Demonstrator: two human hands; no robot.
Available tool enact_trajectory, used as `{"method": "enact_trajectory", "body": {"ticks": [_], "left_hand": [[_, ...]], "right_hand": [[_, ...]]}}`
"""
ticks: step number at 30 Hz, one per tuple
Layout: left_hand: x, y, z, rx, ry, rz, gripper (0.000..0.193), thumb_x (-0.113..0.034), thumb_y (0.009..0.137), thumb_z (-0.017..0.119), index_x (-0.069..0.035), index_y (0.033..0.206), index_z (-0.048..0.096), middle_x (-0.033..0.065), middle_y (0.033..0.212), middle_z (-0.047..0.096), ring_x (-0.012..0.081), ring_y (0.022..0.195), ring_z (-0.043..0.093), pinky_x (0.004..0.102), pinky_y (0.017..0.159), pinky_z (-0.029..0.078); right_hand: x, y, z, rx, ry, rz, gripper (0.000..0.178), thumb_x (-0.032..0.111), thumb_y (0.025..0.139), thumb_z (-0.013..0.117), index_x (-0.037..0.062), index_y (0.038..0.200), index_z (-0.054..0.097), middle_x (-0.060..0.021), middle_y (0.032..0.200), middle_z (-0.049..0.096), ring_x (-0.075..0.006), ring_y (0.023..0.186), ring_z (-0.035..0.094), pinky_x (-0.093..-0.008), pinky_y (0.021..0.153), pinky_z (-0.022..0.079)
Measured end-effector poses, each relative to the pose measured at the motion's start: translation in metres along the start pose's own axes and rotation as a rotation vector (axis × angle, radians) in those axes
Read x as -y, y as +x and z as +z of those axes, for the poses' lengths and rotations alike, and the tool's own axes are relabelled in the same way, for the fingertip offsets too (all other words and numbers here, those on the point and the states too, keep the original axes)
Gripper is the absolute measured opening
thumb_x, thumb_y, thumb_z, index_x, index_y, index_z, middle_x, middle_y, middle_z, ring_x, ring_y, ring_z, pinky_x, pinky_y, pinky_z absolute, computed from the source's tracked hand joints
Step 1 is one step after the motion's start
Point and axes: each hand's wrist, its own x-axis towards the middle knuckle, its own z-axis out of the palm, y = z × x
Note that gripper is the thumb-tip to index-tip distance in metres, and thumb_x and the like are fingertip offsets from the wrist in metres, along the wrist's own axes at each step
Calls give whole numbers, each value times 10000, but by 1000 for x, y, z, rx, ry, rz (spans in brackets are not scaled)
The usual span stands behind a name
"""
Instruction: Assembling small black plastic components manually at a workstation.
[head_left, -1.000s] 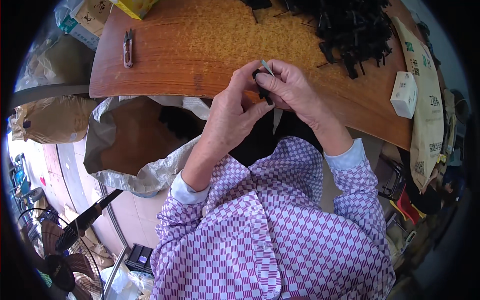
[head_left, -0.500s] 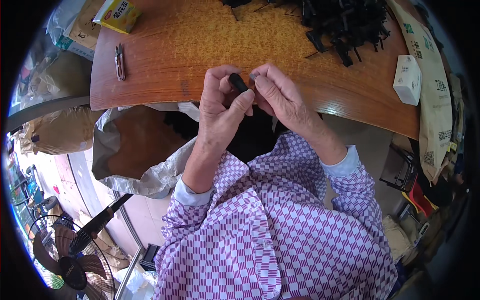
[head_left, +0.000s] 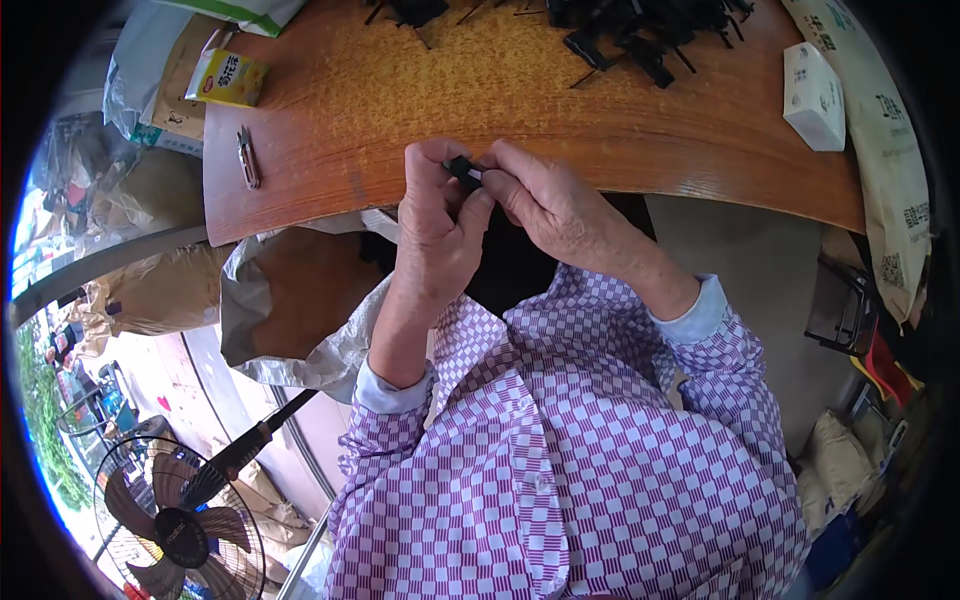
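Observation:
My left hand [head_left: 432,225] pinches a small black piece [head_left: 460,168], dark and stubby, just over the table's near edge. Against that piece press the thumb and forefinger of my right hand [head_left: 560,215]. A small pale bit shows between the fingertips; what it is I cannot make out. Across the far side of the table lies a heap of similar black pieces [head_left: 650,35], some with thin strips sticking out. Metal thread snips [head_left: 248,160] rest on the left part of the table.
The curved wooden table [head_left: 330,130] carries a yellow box [head_left: 228,80] at left and a white packet [head_left: 815,97] at right. An open woven sack [head_left: 245,345] sits below its near edge. A fan [head_left: 182,538] stands low left; a large paper sack [head_left: 880,130] leans at right.
My right fingers have come in from beside the black piece to touch it. The piece has turned in my left fingers. The whole view has shifted slightly.

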Motion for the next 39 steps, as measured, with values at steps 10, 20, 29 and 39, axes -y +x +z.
{"method": "enact_trajectory", "body": {"ticks": [10,20,29,39], "left_hand": [[-2,6,10,-109,338,129,352,101,823,566,-50,1093,397,41,760,519,92,629,536,221,548,429],[-20,11,-8,-39,-877,-204,273,-52,901,494,-80,1168,445,105,918,582,92,568,477,164,468,339],[-9,0,-18,17,-753,-283,376,-104,948,474,-30,1316,451,73,851,592,52,524,426,154,425,283],[-5,-10,-29,53,-601,-230,388,-66,945,485,7,1323,433,109,996,592,84,749,558,154,471,349]], "right_hand": [[-13,0,11,-157,139,-134,203,196,989,450,23,1061,528,5,689,448,-76,618,441,-232,558,394],[-15,1,7,-186,448,-74,199,198,976,482,37,1085,525,8,737,558,-12,509,435,-150,443,339],[-14,19,4,-18,618,-5,202,183,933,565,37,1071,549,28,778,584,-6,588,517,-131,429,325],[-17,28,4,117,457,89,285,220,901,617,16,1092,563,31,846,578,-19,731,537,-153,611,430]]}}
